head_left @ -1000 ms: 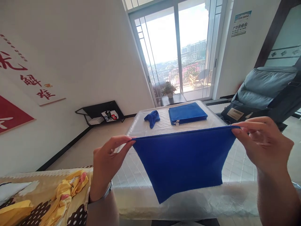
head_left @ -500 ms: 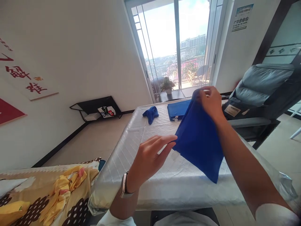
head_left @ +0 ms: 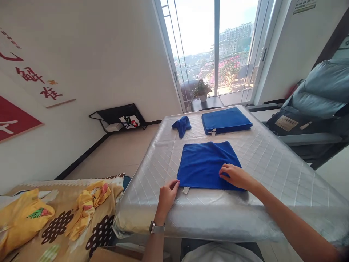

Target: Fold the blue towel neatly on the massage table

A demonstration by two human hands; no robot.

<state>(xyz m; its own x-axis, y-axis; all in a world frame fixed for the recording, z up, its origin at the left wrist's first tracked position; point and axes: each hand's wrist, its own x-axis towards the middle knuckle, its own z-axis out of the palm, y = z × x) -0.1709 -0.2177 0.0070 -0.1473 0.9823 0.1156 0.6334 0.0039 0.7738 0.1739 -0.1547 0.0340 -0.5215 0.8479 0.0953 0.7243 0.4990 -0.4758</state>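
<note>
A blue towel (head_left: 203, 163) lies spread on the table, with mild wrinkles on its far and right parts and a small white tag (head_left: 186, 190) at its near edge. My left hand (head_left: 168, 193) pinches the towel's near left corner. Over the right part of the towel, my right hand (head_left: 233, 175) rests with loosely bent fingers touching the cloth. Beyond it sits a stack of folded blue towels (head_left: 227, 120), a white tag at its front. A crumpled blue towel (head_left: 181, 126) lies to the left of that stack.
The table (head_left: 152, 174) wears a silvery quilted cover. A grey armchair (head_left: 313, 98) stands at the right. At the lower left, yellow clothes (head_left: 91, 203) lie on a patterned bedspread. A potted plant (head_left: 202, 91) stands on a chair by the glass door.
The towel, held up by both hands before, now lies flat on the table. My right hand has come down from its raised corner onto the cloth; my left hand has lowered too.
</note>
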